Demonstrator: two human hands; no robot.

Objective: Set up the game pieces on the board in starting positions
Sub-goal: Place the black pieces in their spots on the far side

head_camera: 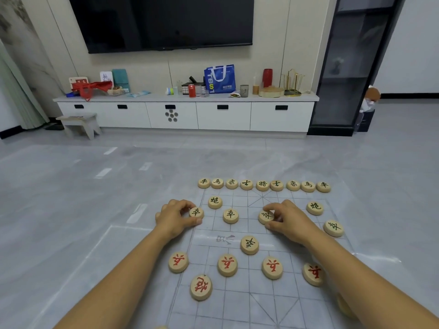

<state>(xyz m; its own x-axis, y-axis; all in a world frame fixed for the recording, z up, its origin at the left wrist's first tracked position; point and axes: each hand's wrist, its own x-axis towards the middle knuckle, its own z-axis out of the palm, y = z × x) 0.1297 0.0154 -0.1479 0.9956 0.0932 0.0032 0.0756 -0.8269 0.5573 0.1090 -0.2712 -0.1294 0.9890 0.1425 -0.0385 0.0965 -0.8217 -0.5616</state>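
Soldier-row placement on the board [237, 305], spread on the floor [59, 198]: left hand [174, 218] pinching the edge-file black soldier [196, 213], right hand [288, 222] pinching the centre black soldier [266, 216]. Next, probably: shifting the stray black soldier [249, 245] from mid-board to the open point beside the far-right black soldier [333, 228].

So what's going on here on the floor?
A person is setting up Chinese chess on a clear board on the floor. The left hand pinches a black soldier at the board's left edge; the right hand pinches a second black soldier nearer the middle. The far row of nine black pieces is laid out; four red soldiers and a red cannon sit nearer.
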